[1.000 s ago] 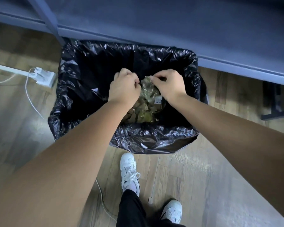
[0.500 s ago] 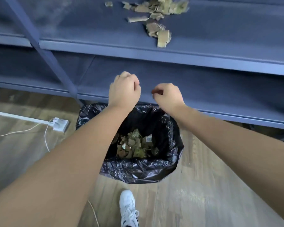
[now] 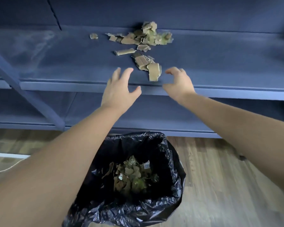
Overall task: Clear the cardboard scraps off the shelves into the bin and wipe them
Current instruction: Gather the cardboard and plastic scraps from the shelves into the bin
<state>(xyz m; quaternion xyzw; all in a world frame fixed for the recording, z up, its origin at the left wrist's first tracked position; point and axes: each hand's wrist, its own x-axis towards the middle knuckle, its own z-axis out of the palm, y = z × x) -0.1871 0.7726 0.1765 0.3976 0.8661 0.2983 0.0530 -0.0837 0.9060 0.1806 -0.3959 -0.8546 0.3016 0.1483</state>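
A loose pile of brown cardboard scraps (image 3: 141, 45) lies on the upper blue shelf (image 3: 72, 63), reaching close to its front edge. My left hand (image 3: 120, 92) hovers open at that edge, just left of the nearest scrap. My right hand (image 3: 179, 84) is open too, fingers relaxed, just right of the same scrap. Neither hand holds anything. Below them on the floor stands the bin (image 3: 174, 161) lined with a black bag, with several cardboard scraps (image 3: 129, 176) inside it.
A lower blue shelf (image 3: 154, 115) runs under the upper one. A slanted blue frame bar (image 3: 31, 99) crosses at the left. The floor (image 3: 228, 185) is wood. A white strip (image 3: 8, 155) lies at the far left edge.
Both hands have risen from inside the bin to the upper shelf's front edge and have opened from curled fists. The view has tilted upward.
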